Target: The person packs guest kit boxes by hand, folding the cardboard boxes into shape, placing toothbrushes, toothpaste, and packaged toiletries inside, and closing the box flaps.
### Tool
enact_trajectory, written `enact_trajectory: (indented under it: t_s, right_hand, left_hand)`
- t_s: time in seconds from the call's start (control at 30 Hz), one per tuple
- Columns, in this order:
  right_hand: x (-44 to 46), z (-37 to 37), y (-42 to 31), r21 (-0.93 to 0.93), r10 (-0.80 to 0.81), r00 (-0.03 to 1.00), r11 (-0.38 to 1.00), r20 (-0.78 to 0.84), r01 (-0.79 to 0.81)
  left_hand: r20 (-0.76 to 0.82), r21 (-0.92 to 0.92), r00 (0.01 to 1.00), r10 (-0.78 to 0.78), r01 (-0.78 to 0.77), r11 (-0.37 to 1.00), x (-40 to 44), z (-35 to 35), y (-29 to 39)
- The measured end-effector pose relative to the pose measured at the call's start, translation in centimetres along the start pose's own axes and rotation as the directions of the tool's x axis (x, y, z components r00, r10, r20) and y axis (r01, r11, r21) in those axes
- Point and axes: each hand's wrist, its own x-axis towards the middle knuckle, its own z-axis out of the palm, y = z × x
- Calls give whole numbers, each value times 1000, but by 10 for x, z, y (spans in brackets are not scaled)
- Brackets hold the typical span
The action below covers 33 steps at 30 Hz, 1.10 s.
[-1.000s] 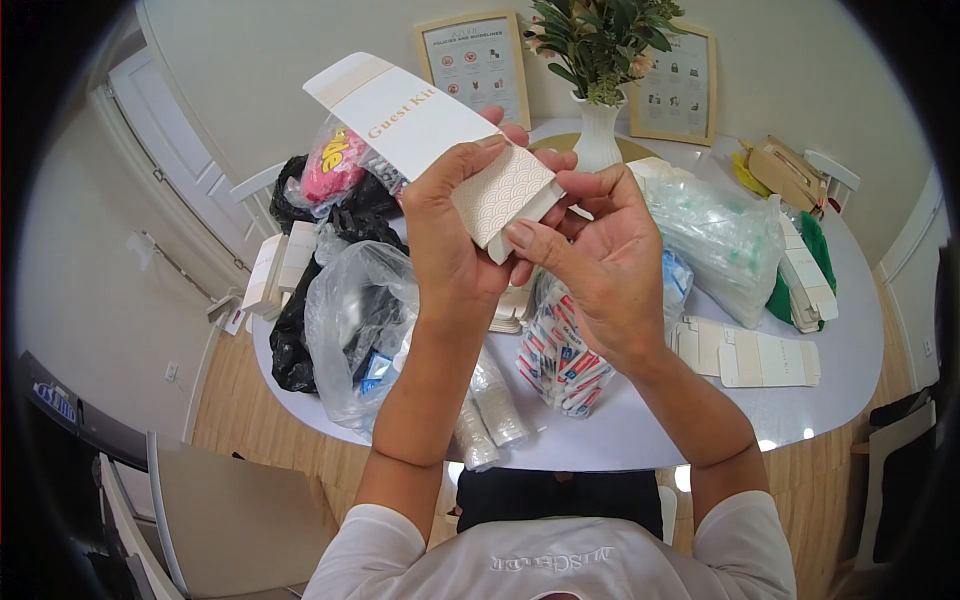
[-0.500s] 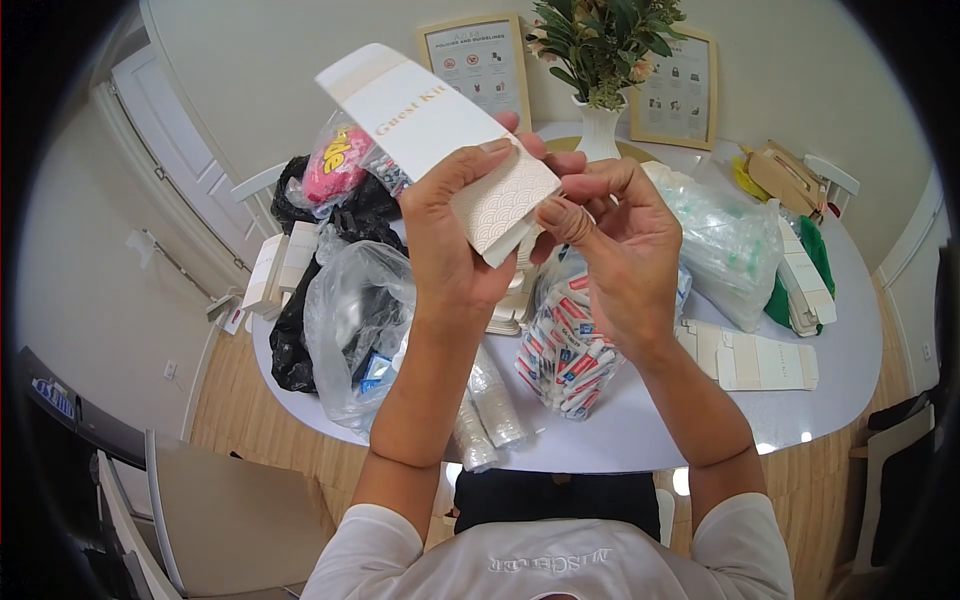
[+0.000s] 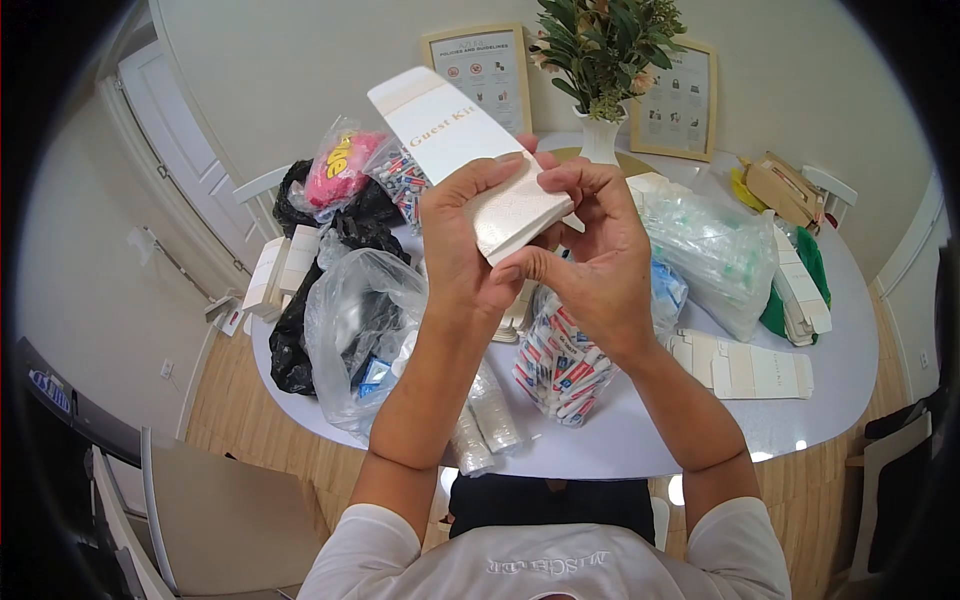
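Note:
A white carton lettered "Guest Kit" (image 3: 440,125), with a patterned lower part, is held tilted above the table. My left hand (image 3: 462,225) wraps round its lower half, thumb across the front. At the carton's bottom end, my right hand (image 3: 595,255) grips it, index finger on the side edge and thumb under the lower corner. A small end flap sticks out by the right fingers. Below my hands stands a clear bag of small red, white and blue packets (image 3: 565,370). Clear-wrapped rolls (image 3: 490,415) lie beside it, near my left forearm.
Flat Guest Kit cartons (image 3: 760,370) lie at right, near a large clear plastic bag (image 3: 705,255). Left are an open clear bag (image 3: 355,310), black bags (image 3: 290,345) and more cartons (image 3: 265,280). A flower vase (image 3: 600,135) and framed signs (image 3: 480,75) stand behind.
The carton has come slightly lower and to the right. My right thumb has moved down from the end flap to the lower corner, and the fingers have shifted onto the carton's side.

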Motion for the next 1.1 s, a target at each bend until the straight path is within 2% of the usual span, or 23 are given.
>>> enact_trajectory:
  t_s: [0.07, 0.2, 0.27, 0.4, 0.47, 0.5, 0.57, 0.6, 0.63, 0.7, 0.77, 0.83, 0.93, 0.97, 1.0, 1.03, 1.1]
  right_hand:
    - [0, -2, -11, 28, 160, 987, 987, 18, -160]
    - [1, -6, -5, 101, 145, 989, 984, -11, -143]
    - [1, -7, 0, 154, 137, 990, 980, -37, -130]
    - [6, -7, 0, 96, 51, 999, 994, 0, -50]
    - [12, -10, -6, 222, 120, 990, 966, 76, -134]
    - [14, -13, -8, 222, 122, 990, 966, 75, -136]
    - [15, -20, -10, 227, 324, 944, 916, 68, -330]
    - [16, -24, -4, 202, 269, 960, 938, 82, -280]
    - [16, -28, -7, 190, 280, 957, 938, 71, -289]
    - [16, -34, -14, 161, 452, 855, 852, 254, -498]
    - [13, -34, -16, 153, 425, 868, 869, 256, -470]
    - [13, -36, -21, 22, 417, 822, 887, 387, -461]
    - [19, -54, -27, -28, 407, 874, 909, 266, -415]
    - [22, -66, -28, -61, 392, 899, 920, 195, -388]
    - [23, -78, -29, -193, 380, 919, 915, 108, -355]
    - [26, -94, -30, -201, 382, 918, 912, 103, -357]
    - [31, -118, -31, -573, 632, 732, 709, 254, -412]
  left_hand:
    - [69, 45, 998, 1, -4, 999, 0, 0, -1]
    - [83, 40, 996, 17, -21, 999, -4, 8, -7]
    - [162, 35, 987, -9, 4, 999, -1, 5, -8]
    - [214, 7, 976, -38, 38, 999, 6, -4, -8]
    - [175, 91, 980, 98, -115, 989, 7, -3, -6]
    - [173, 90, 980, 96, -113, 989, 7, -4, -3]
    - [252, 279, 967, 33, -105, 955, 7, -7, 3]
    - [282, 201, 957, 71, -131, 971, 9, -7, 5]
    - [291, 177, 940, 178, -235, 956, 8, -3, 9]
    - [269, 52, 928, 257, -281, 958, 8, -6, 24]
    - [290, 25, 922, 256, -275, 961, 8, -13, 29]
    - [310, -2, 914, 262, -275, 961, 4, -12, 31]
    - [264, 168, 927, 268, -317, 933, -12, -9, 39]
    - [267, 162, 927, 262, -311, 936, -13, -14, 42]
    - [238, 112, 932, 273, -306, 945, -13, -19, 46]
    - [207, 63, 937, 282, -300, 952, -14, -24, 50]
    - [181, 89, 949, 260, -279, 956, -20, -31, 54]
